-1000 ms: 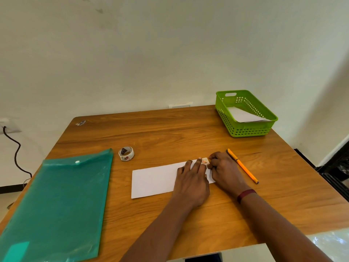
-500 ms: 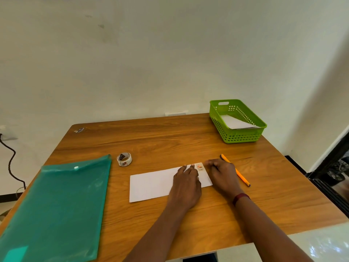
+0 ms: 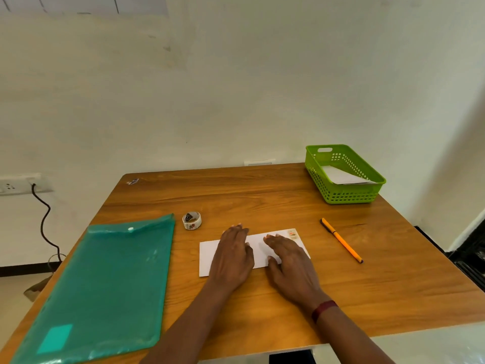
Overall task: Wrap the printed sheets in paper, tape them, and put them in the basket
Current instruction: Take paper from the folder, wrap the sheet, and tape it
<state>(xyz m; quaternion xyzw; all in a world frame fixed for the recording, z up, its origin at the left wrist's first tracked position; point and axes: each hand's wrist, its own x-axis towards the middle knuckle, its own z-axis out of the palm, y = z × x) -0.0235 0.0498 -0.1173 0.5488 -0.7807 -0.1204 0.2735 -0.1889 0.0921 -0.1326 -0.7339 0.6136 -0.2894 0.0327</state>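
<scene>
On the wooden table (image 3: 262, 195) we record one white paper packet (image 3: 258, 246), lying flat near the front middle, long side running left to right, with a strip of patterned tape (image 3: 292, 234) at its far right corner. We note the left hand (image 3: 232, 254) resting palm down over the packet's left half, fingers extended and close together, gripping nothing. We note the right hand (image 3: 290, 258) flat on the right half, fingers spread a little, thumb out to the left, likewise holding nothing; a dark red band (image 3: 323, 309) sits at its wrist. We list a tape roll (image 3: 191, 220) just beyond the packet's left end, apart from it. A teal folder (image 3: 99, 282) lies at the left edge of the table. An orange pen (image 3: 341, 240) lies to the right of the packet, clear of it. A green basket (image 3: 343, 197) stands at the far right corner, holding another white packet (image 3: 341, 176) that leans against its near wall.
</scene>
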